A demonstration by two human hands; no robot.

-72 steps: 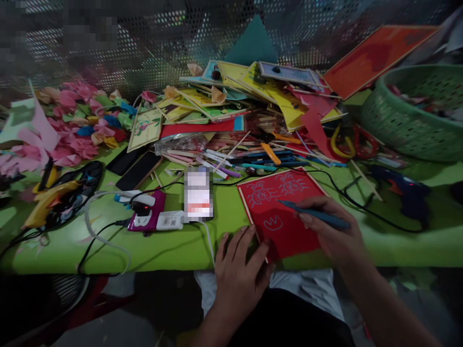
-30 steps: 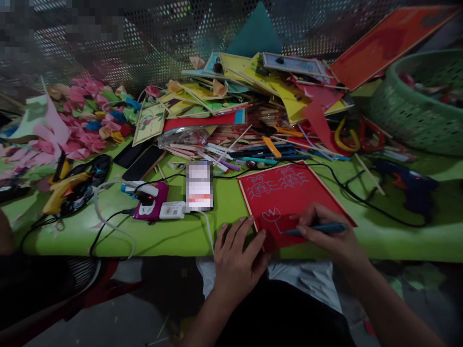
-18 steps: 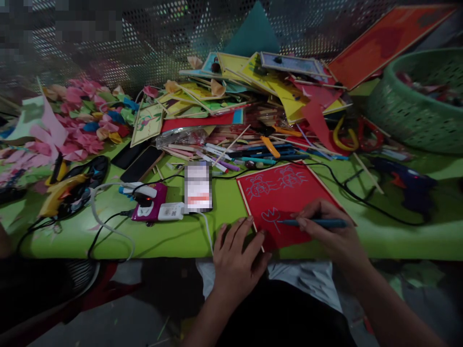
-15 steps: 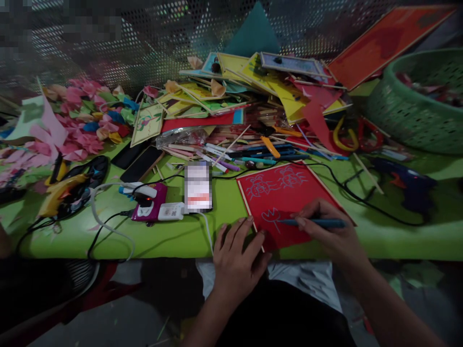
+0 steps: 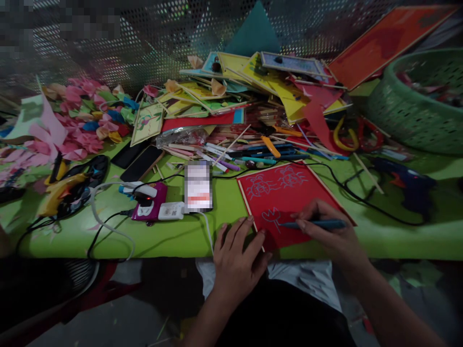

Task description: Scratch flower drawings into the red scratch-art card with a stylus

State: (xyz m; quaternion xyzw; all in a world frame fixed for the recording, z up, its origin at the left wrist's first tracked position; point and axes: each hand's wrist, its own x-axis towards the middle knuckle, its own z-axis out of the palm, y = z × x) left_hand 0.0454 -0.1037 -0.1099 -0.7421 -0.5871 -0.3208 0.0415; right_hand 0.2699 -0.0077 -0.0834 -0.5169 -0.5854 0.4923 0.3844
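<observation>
Now grips a slim blue pen (image 5: 318, 223) in the right hand (image 5: 331, 233), tip on a red square drawing card (image 5: 289, 195). Presses its seven o'clock corner with the flat, open left hand (image 5: 237, 262).

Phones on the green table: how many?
3. One lit phone lies mid-table, beyond the left hand. A tan-edged phone and a black phone lie side by side to its left, near the paper flowers. The craft pile may hide more.

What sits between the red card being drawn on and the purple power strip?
In the head view, a phone and a white charger plug lie between the red card and the purple power strip.
</observation>
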